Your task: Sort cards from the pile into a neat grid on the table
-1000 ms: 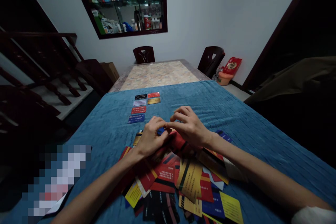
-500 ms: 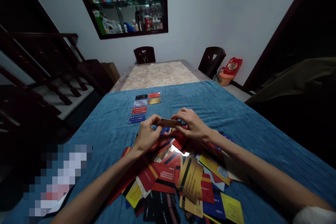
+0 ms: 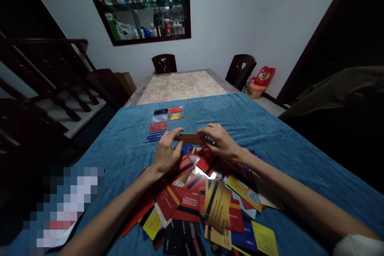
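Both hands hold one brownish card (image 3: 192,139) level above a blue cloth (image 3: 270,136). My left hand (image 3: 165,153) pinches its left end and my right hand (image 3: 220,141) pinches its right end. Under and in front of the hands lies a loose heap of cards (image 3: 207,204) in red, yellow, blue and black. Beyond the hands, several cards lie in neat rows (image 3: 163,122) on the cloth.
The cloth covers the near part of a long table (image 3: 180,85) with a patterned top. Two dark chairs (image 3: 164,63) stand at its far end. A stair railing (image 3: 45,72) runs on the left, a wall cabinet (image 3: 144,4) hangs behind.
The hands have come up out of the heap with one card held between them. Cards beneath them have been uncovered.
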{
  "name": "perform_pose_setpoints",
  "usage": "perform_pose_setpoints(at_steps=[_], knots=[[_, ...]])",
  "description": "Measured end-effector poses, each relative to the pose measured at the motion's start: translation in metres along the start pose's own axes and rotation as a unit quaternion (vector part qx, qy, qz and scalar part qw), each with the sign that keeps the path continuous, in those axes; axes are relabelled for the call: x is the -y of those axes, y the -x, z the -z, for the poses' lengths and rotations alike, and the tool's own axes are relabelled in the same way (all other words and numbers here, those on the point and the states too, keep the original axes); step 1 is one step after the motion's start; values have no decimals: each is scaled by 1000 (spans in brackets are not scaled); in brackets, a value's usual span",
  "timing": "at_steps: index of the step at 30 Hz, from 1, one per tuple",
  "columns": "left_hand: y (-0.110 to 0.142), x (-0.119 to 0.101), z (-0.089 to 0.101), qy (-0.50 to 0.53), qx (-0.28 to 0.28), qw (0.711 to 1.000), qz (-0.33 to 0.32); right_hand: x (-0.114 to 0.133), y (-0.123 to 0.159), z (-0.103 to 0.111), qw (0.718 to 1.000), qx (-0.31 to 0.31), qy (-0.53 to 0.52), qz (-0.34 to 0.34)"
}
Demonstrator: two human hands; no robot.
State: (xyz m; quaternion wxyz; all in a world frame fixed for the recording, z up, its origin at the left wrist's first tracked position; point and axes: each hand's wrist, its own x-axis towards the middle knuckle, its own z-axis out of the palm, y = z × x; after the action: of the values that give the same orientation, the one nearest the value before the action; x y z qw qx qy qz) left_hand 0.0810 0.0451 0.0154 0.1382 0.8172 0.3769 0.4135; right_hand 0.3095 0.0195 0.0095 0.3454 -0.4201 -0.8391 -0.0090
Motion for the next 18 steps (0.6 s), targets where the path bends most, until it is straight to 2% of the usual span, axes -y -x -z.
perform_pose_setpoints(at_steps=[3,11,18], knots=[[1,5,-2,-2,3,1000,-13,0,0,-1,1000,-4,20,0],[-3,7,1,10,12,999,40,6,0,-10,987,-17,156,18],[-5,6,2,30,11,998,54,5,3,-14,983,-23,183,16]])
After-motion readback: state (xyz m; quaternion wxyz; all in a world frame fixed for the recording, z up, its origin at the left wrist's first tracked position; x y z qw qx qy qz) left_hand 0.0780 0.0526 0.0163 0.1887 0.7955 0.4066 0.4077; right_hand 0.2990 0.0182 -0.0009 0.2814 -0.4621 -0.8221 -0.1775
